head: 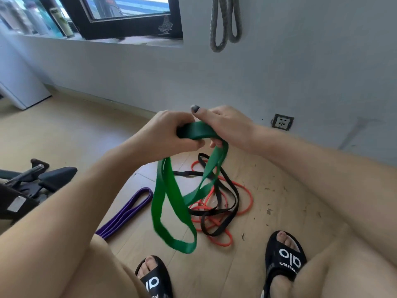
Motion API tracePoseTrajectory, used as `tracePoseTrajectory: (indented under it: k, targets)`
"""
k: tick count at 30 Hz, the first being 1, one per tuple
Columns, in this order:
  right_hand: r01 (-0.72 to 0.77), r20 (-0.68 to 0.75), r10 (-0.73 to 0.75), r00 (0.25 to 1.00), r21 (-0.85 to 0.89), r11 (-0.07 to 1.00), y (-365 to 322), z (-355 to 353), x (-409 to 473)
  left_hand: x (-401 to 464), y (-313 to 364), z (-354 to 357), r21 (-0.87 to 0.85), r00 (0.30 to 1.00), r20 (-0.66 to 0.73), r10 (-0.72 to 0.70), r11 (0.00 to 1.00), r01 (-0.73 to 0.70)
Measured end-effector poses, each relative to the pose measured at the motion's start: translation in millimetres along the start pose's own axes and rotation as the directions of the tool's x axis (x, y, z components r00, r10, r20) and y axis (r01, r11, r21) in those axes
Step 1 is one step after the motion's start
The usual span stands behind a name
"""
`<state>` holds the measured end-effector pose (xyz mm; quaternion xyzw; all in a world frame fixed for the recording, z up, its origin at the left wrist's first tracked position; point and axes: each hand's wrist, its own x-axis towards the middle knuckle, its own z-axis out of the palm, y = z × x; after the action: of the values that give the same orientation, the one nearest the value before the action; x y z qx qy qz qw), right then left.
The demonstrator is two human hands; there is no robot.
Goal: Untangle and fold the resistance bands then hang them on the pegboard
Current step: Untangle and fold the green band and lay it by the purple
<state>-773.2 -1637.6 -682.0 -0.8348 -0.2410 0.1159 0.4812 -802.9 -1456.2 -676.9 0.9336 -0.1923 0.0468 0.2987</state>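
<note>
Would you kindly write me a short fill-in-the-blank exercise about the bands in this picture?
1. Both the left hand and the right hand grip the ____ band.
2. The purple band lies folded on the ____.
3. On the floor, the black band is tangled with the ____ band.
4. A grey band hangs on the ____.

Missing words: green; floor; orange; wall
</note>
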Motion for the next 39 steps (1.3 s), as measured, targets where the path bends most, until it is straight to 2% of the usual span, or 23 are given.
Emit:
tracePoseTrajectory:
  k: [6, 9, 11, 14, 17, 19, 21, 24, 27, 30, 36, 39]
  targets:
    - [0.143, -0.125, -0.163, 0.979, -0.158, 0.977, -24.4, -2.6, 7.0, -13.2, -38.4, -2.6, 0.012, 0.983, 0.143, -0.118, 0.993, 0.118]
    - [0.133, -0.204, -0.162, 0.965, -0.150, 0.980, -28.7, -17.4, 6.6, -22.5, -56.1, 2.3, 0.108, 0.967, 0.205, -0.152, 0.985, 0.132]
    - [0.102, -0.249, -0.148, 0.957, -0.189, 0.977, -24.3, -30.0, 3.9, -24.9, -65.8, 3.2, 0.072, 0.969, 0.184, -0.166, 0.985, 0.155]
    - [-0.059, -0.173, 0.006, 0.985, -0.302, 0.951, -8.5, -41.7, 0.8, -24.0, -70.3, -1.4, -0.014, 0.983, 0.108, -0.145, 0.989, 0.147]
    - [-0.218, 0.050, 0.239, 0.970, -0.257, 0.941, 6.4, -39.4, -5.2, -20.0, -57.3, -9.2, -0.068, 0.995, 0.000, -0.097, 0.993, 0.096]
    - [-0.231, 0.200, 0.257, 0.945, -0.146, 0.962, 9.7, -29.1, -7.4, -16.8, -41.1, -9.6, -0.092, 0.999, -0.034, -0.043, 0.995, 0.039]
    - [-0.163, 0.274, 0.171, 0.947, -0.051, 0.985, 6.4, -11.2, -6.7, -13.4, -24.8, -3.1, -0.011, 0.999, -0.024, 0.048, 0.999, -0.048]
    - [-0.054, 0.229, 0.045, 0.972, 0.031, 0.998, 2.1, 14.4, -0.9, -9.9, -14.2, 4.2, -0.030, 0.998, -0.036, 0.055, 0.998, -0.056]
    - [-0.020, 0.075, 0.024, 0.997, -0.064, 0.998, -0.7, 10.4, 5.3, -11.6, -24.1, 3.4, -0.038, 1.000, 0.001, 0.004, 0.999, -0.004]
    - [0.026, 0.045, -0.021, 0.999, -0.107, 0.994, -4.1, -2.4, 6.8, -16.2, -40.2, 4.9, -0.033, 0.994, 0.095, -0.048, 0.998, 0.052]
    - [0.008, 0.012, -0.005, 1.000, -0.254, 0.967, -3.1, -22.7, 6.6, -26.4, -65.2, 7.2, 0.094, 0.947, 0.310, -0.087, 0.994, 0.061]
    - [-0.054, 0.047, 0.077, 0.996, -0.362, 0.931, 2.9, -36.1, 2.9, -28.7, -63.5, 9.1, 0.107, 0.953, 0.292, -0.076, 0.993, 0.046]
